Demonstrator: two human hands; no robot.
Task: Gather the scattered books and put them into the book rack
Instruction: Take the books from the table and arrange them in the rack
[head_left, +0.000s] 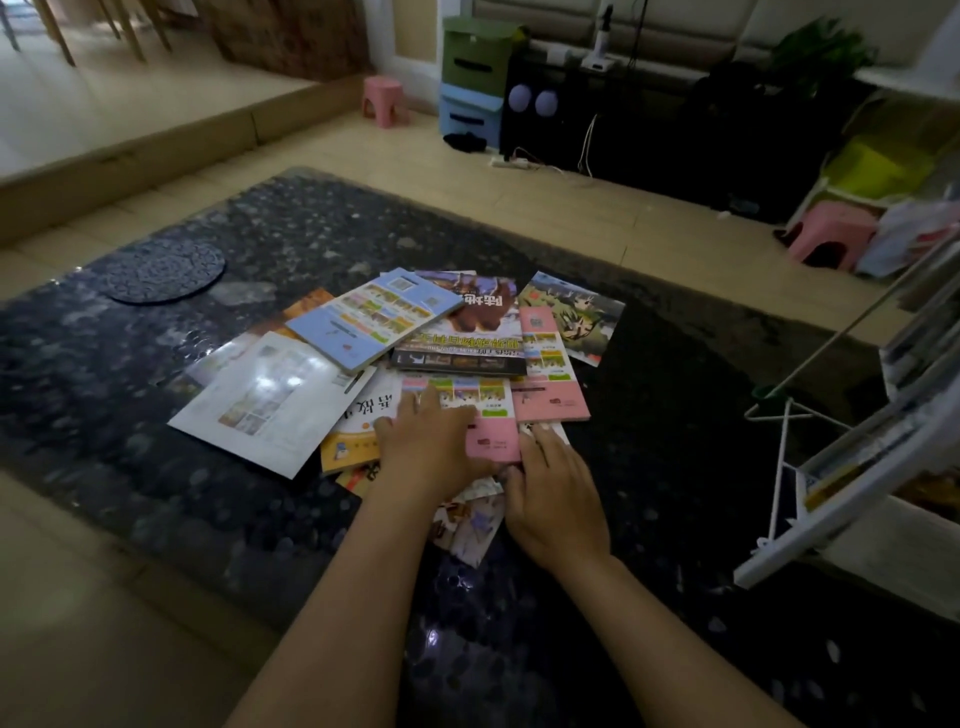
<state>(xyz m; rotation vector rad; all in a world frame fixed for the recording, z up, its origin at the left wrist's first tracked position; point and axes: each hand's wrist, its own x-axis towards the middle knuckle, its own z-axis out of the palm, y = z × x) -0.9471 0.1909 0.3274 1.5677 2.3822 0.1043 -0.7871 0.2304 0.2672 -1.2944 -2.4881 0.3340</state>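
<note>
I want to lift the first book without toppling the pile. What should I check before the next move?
1. Left hand on the near pink book: ok, it lies flat on the cover.
2. Right hand gripping that book: not ok, its fingers lie flat by the right edge.
3. Near pink book free of neighbours: cannot tell; the dark book meets its far edge.
4. Pile squared up: not ok, the books overlap at angles.
5. Book rack has room: cannot tell; it already holds books.
</note>
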